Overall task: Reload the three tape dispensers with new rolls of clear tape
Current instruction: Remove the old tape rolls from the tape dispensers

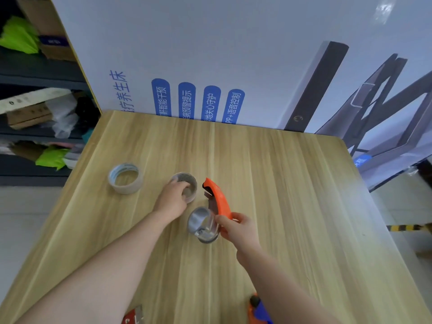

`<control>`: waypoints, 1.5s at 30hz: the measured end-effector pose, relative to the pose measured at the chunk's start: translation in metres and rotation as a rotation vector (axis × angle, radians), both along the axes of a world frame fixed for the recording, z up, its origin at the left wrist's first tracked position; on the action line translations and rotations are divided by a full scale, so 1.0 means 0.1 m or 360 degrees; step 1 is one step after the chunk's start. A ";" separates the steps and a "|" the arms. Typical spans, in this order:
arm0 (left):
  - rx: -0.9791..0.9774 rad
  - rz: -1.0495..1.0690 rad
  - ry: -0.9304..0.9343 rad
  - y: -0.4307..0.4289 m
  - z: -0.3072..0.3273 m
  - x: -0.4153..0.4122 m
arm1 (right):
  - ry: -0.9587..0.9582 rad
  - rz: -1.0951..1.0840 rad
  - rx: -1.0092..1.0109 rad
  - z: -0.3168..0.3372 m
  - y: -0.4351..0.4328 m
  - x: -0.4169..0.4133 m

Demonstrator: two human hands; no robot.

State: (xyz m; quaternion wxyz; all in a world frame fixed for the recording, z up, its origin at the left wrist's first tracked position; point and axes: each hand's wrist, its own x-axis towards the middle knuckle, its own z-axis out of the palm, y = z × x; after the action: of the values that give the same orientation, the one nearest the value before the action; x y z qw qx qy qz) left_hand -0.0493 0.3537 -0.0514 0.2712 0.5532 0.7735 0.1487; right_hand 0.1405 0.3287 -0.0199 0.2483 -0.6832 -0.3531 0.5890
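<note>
Orange dispenser (217, 197), mid-tabletop (280, 183), carries a clear ring (202, 224) at its lower end; full roll or bare core, cannot tell. Right hand (236, 228): fingers and thumb clamped round the dispenser's handle end. Left hand (173, 199): fingers curled over the rim of a tape roll (190, 182) lying flat just left of it. Second roll (125, 178) further left, apart. Dispensers counted: three; red-and-metal one (133, 315) and orange-and-blue one (257, 311) cut off at the near edge. Shelves (35, 78) at left hold boxes (28, 118) and green bags (21, 36), blurred.
</note>
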 end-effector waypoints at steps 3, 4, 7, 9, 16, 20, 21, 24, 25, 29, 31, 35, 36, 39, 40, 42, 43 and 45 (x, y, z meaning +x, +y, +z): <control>0.0328 0.0013 0.0119 -0.16 -0.01 0.07 | 0.0004 -0.0013 -0.0029 -0.04 -0.02 0.01; 0.0397 0.0063 0.0031 -0.24 0.01 0.11 | 0.0015 -0.0019 -0.0032 -0.04 -0.03 0.01; 0.0233 0.0151 -0.0394 -0.47 0.08 0.26 | 0.0096 -0.0044 -0.0036 -0.01 -0.07 0.04; 0.0177 0.0245 -0.0529 -0.59 0.09 0.33 | 0.0150 -0.0036 -0.0027 0.04 -0.13 0.08; 0.0235 0.0453 -0.0528 -1.10 0.23 0.49 | 0.0231 0.0186 -0.0040 0.22 -0.54 0.34; 0.0312 0.0356 -0.0379 -1.50 0.33 0.66 | 0.0027 0.0534 -0.0024 0.25 -0.89 0.54; 0.0320 0.0316 -0.0321 -1.60 0.35 0.72 | -0.0023 0.0612 -0.0009 0.25 -0.98 0.59; 0.0289 0.0283 -0.0195 -1.93 0.37 0.90 | -0.0093 0.0818 0.0043 0.25 -1.24 0.73; 0.0267 0.0283 -0.0156 -2.04 0.37 0.97 | -0.0113 0.0892 0.0049 0.23 -1.34 0.77; 0.0183 0.0290 -0.0056 -2.48 0.29 1.16 | -0.0347 0.1242 0.0119 0.16 -1.73 0.92; 0.0145 0.0293 -0.0037 -2.67 0.24 1.23 | -0.0464 0.1372 0.0172 0.11 -1.88 0.96; 0.0070 0.0292 0.0060 -2.92 0.13 1.34 | -0.0688 0.1608 0.0271 0.03 -2.05 0.96; 0.0049 0.0291 0.0094 -2.97 0.10 1.35 | -0.0712 0.1647 0.0282 0.02 -2.09 0.96; -0.0002 0.0292 0.0125 -3.03 0.03 1.37 | -0.0808 0.1751 0.0316 -0.02 -2.15 0.93; -0.0021 0.0289 0.0125 -3.04 0.02 1.37 | -0.0836 0.1779 0.0329 -0.03 -2.16 0.92; -0.0052 0.0281 0.0155 -3.03 0.02 1.37 | -0.0887 0.1808 0.0356 -0.04 -2.17 0.92; -0.0046 0.0280 0.0175 -3.01 0.03 1.38 | -0.0903 0.1778 0.0371 -0.03 -2.16 0.93; 0.0032 0.0252 0.0195 -2.95 0.06 1.40 | -0.0897 0.1563 0.0409 0.01 -2.08 0.97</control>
State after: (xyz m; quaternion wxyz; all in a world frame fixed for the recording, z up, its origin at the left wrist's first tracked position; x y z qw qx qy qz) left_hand 0.0912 0.0590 -0.0454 0.2053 0.5010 0.8284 0.1434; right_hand 0.2377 0.1204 -0.0190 -0.0768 -0.5341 -0.7498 0.3829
